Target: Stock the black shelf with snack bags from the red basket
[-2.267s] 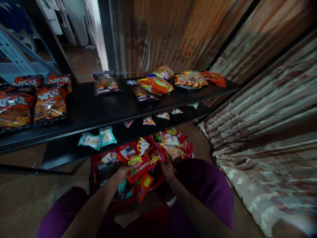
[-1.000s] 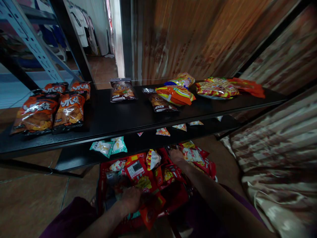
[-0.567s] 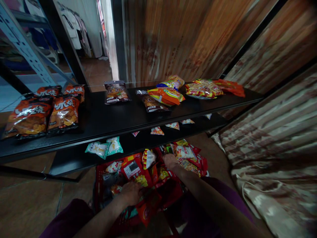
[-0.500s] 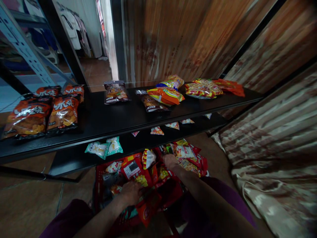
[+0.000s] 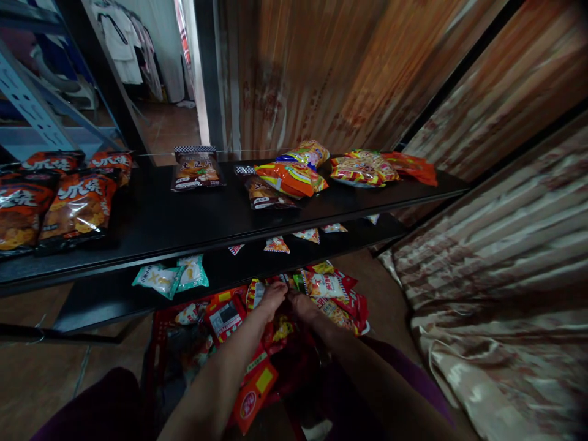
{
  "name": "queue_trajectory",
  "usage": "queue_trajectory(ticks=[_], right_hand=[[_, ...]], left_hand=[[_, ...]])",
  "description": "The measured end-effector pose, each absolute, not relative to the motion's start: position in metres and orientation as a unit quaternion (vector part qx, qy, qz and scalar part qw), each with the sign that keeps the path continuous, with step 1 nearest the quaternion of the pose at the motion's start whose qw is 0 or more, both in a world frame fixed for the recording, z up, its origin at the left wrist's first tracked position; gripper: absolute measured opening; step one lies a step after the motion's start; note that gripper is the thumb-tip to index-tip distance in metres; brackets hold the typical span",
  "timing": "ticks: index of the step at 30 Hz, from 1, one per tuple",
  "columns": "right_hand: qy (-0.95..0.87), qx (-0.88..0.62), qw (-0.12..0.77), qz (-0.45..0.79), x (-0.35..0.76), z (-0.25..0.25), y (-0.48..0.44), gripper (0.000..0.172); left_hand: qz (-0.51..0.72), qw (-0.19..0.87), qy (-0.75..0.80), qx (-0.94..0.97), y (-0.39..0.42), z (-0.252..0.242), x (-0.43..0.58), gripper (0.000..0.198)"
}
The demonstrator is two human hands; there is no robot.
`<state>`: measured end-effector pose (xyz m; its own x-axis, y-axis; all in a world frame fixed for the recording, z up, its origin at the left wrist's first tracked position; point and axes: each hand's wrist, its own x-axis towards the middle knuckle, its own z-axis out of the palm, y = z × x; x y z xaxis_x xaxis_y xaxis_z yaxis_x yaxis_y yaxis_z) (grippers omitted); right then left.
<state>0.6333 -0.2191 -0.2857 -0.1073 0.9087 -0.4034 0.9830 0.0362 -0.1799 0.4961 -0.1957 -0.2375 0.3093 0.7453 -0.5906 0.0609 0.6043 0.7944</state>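
Note:
My left hand (image 5: 274, 296) and my right hand (image 5: 301, 304) are close together at the far side of a red basket (image 5: 156, 334) filled with snack packets. The fingers of both are closed. They touch a small dark packet (image 5: 284, 280), but what they grip is mostly hidden. Left of my left hand lies a yellow-and-red striped packet (image 5: 254, 294), beside a red packet with a white label (image 5: 225, 318). Right of my right hand are a red-and-white packet (image 5: 324, 285) and other red bags. An orange-red packet (image 5: 255, 395) hangs over the near side of the basket.
Above the basket runs a black shelf (image 5: 151, 220) with orange bags (image 5: 80, 205), brown bags (image 5: 197, 170) and colourful packets (image 5: 294, 177). A lower black shelf (image 5: 96, 306) carries green-and-white packets (image 5: 158, 278) and small triangular ones (image 5: 277, 245). A patterned curtain (image 5: 496, 263) hangs on the right.
My left hand has moved from the near left part of the basket, up and right, to meet my right hand. The view has shifted slightly, so the shelves appear further left.

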Motion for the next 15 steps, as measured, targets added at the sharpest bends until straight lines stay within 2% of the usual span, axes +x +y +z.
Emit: queue_trajectory(ticks=[6,12,15], right_hand=[[0.72,0.65,0.09,-0.224,0.637,-0.289,-0.24,0.042],[0.747,0.618,0.052,-0.241,0.644,-0.276,-0.239,0.039],[0.742,0.619,0.051,-0.252,0.647,-0.274,-0.241,0.035]], left_hand=[[0.242,0.73,0.562,0.304,-0.195,-0.249,0.519,0.027],[0.254,0.727,0.582,0.261,-0.191,-0.268,0.503,0.05],[0.252,0.732,0.577,0.26,-0.188,-0.276,0.507,0.055]])
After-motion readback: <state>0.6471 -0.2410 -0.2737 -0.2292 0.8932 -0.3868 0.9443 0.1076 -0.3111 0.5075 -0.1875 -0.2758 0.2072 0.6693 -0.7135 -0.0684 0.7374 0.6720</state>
